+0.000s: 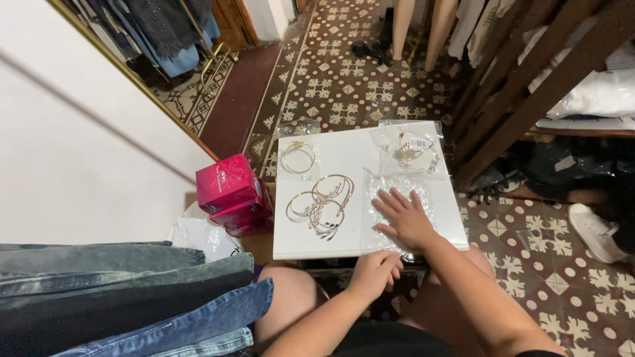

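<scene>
A white board point(344, 155) rests in front of my knees. My right hand point(405, 218) lies flat, fingers spread, on a pile of clear plastic bags point(397, 186) on the board's right side. Under the board's near edge, my left hand point(374, 272) curls around the rim. Several gold bangles point(322, 201) lie loose on the board's left half. One gold bangle sits in a clear bag point(299, 156) at the far left corner. Another bagged gold bracelet point(415, 151) lies at the far right.
Two dark pink boxes point(231, 192) are stacked left of the board. Folded jeans point(132, 291) pile up at lower left beside a white bag point(202, 237). A wooden rack point(529, 79) stands at right, a white shoe point(595, 231) on the patterned tile floor point(562, 277).
</scene>
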